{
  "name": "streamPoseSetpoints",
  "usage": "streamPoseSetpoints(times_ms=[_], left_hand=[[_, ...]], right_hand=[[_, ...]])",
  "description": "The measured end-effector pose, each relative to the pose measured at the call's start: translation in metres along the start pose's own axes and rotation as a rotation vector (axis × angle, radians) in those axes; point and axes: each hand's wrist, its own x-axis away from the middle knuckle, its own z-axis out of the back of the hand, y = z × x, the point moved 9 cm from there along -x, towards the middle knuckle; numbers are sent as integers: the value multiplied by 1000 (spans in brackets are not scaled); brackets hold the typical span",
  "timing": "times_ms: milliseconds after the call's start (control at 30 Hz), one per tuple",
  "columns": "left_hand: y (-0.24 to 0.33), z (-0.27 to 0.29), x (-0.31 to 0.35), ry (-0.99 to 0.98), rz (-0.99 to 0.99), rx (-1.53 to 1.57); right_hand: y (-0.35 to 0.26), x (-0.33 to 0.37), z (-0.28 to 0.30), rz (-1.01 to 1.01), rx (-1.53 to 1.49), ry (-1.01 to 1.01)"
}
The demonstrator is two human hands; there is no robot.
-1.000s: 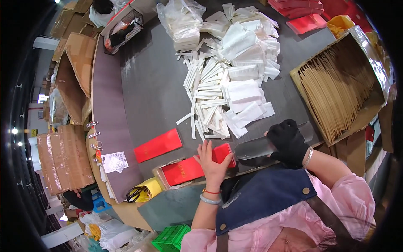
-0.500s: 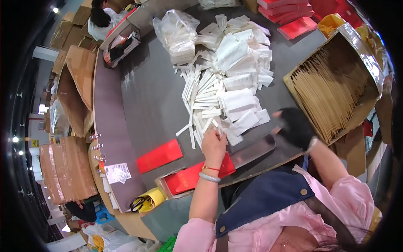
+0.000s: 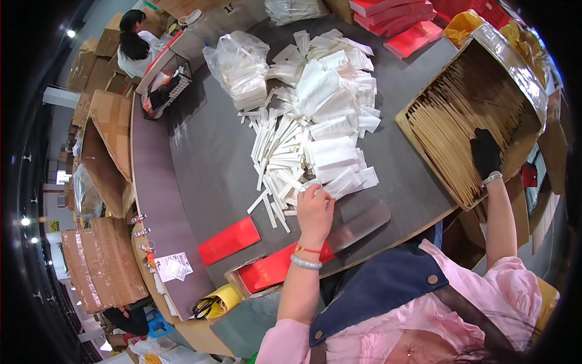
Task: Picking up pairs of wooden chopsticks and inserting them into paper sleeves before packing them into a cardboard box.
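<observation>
My left hand (image 3: pixel 314 212) is bare, with a bracelet and a red cord at the wrist. Its fingers are closed at the near edge of the white pile, pinching a small white packet (image 3: pixel 311 184). Narrow white strips (image 3: pixel 285 159) lie left of the packets and wider flat white packets (image 3: pixel 332 151) lie beyond. My right hand (image 3: pixel 487 155), in a black glove, rests with fingers extended on thin brown slats (image 3: pixel 451 133) packed inside a cardboard box (image 3: pixel 418 145). Below my left wrist lie a red sleeve (image 3: pixel 267 272) and a grey see-through strip with a rounded end (image 3: pixel 367 224).
A flat red sleeve (image 3: pixel 229 241) lies on the dark table (image 3: pixel 209 158). Behind the pile stand a clear plastic bag of white packets (image 3: pixel 239 67), a wire basket (image 3: pixel 167 91) and stacked red boxes (image 3: pixel 394 15). Scissors in a yellow holder (image 3: pixel 221 298) hang at the near left edge.
My right hand has moved from beside the cardboard box to the brown slats inside it. My left hand has stayed at the near edge of the white pile. The view has shifted slightly.
</observation>
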Motion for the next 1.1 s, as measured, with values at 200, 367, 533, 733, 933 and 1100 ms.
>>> streamPoseSetpoints(times_ms=[200,367,533,733,933,1100], left_hand=[[-1,-13,-6,-61,65,-20],[19,0,24,-399,340,457],[40,-1,63,-332,-57,-29],[28,32,73,-117,25,-121],[13,34,101,-224,17,-85],[35,23,86,-252,-12,-84]], right_hand=[[27,4,-7,77,35,127],[-18,26,45,49,-474,270],[-182,121,-7,277,-1248,-259],[-195,147,-60,536,-934,-329],[-221,164,-65,972,-300,-531],[-247,170,-74,940,-586,-413]])
